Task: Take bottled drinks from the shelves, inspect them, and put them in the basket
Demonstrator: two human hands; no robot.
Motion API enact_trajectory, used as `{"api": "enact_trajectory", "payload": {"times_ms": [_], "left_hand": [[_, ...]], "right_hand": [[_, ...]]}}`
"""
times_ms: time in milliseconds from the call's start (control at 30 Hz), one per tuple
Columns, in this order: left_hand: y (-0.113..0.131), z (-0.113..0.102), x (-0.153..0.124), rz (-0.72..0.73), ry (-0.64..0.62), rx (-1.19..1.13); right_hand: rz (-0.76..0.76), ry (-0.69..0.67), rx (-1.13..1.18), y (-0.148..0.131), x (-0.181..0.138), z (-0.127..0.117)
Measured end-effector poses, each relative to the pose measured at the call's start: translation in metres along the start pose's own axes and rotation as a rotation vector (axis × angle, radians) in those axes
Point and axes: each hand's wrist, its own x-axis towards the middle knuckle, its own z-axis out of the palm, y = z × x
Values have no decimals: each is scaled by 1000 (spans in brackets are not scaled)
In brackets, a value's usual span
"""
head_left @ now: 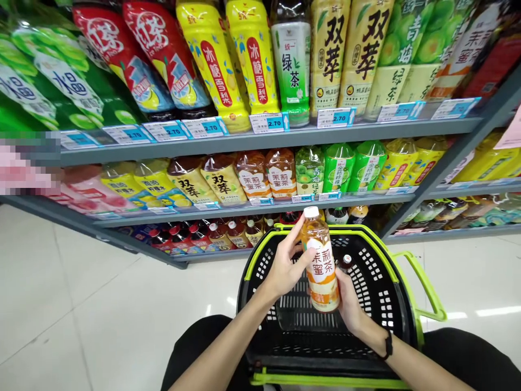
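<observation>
On my screen, my left hand (285, 267) pinches the tea bottle (323, 266) between thumb and fingers; my right hand (350, 303) holds its lower side, fingers mostly hidden. I see the bottle above the black basket (287, 320), near the drink shelves (264, 140)

– Please, what is held here?
– The left hand (287, 267) and the right hand (349, 304) hold together one bottle (322, 274), above the basket (288, 317).
– And inside?
– One dark bottle (345, 264), toward the far edge.
– And the shelf (244, 144)?
– Price labels (269, 123) line its front edge.
</observation>
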Motion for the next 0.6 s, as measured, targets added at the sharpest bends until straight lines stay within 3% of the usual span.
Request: {"api": "enact_trajectory", "payload": {"times_ms": [267, 433, 600], "left_hand": [[-5, 6, 0, 2, 17, 14], [-9, 4, 0, -16, 52, -158], [-7, 5, 2, -137, 70, -283]], "right_hand": [[132, -18, -23, -14, 4, 8], [220, -177, -34, -22, 5, 7], [298, -298, -10, -23, 4, 6]]}}
